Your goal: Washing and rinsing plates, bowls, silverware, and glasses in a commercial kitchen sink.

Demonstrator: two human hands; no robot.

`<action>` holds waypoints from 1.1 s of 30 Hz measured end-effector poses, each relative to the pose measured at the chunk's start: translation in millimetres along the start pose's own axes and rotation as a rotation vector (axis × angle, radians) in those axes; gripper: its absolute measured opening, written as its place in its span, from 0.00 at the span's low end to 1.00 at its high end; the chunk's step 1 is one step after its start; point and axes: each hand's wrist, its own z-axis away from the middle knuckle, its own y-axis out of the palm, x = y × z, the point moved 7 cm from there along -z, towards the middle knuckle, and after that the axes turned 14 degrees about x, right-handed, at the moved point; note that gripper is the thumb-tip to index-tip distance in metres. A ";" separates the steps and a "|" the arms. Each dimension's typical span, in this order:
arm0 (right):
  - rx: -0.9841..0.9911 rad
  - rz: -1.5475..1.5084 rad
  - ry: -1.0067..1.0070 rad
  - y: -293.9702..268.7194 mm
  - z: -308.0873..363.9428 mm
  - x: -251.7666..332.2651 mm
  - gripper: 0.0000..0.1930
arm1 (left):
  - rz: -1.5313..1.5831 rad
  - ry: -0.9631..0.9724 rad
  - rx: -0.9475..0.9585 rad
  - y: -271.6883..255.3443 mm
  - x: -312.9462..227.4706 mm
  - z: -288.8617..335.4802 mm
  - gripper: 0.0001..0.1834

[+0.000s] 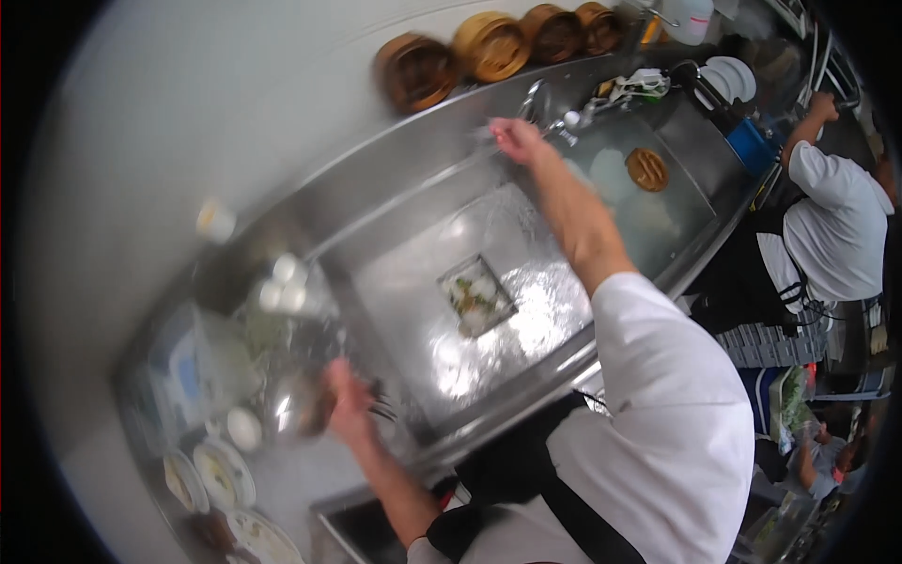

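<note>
My left hand [349,399] is over the counter left of the sink, blurred, its fingers closed at the edge of a shiny round metal bowl [299,406]. Dark tines [381,404] show just beside this hand; what they belong to is unclear. My right arm reaches across the steel sink [395,291] to its back edge. There my right hand [517,141], fingers closed, is left of the metal faucet [536,101]; a blurred pale shape at its fingertips cannot be made out. On the sink floor lies a square drain strainer [476,295] with food scraps in it.
Several bamboo steamers [491,47] line the back ledge. A water-filled basin [695,202] at right holds a round brown steamer lid [646,169]. Dirty plates [224,473], white cups [284,285] and a clear plastic tub [193,362] crowd the left counter. A co-worker [832,216] stands at right.
</note>
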 end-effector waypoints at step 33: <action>0.009 0.221 0.493 -42.5 38.9 -137.9 0.26 | 0.784 -0.410 0.528 440.9 197.1 -178.4 0.31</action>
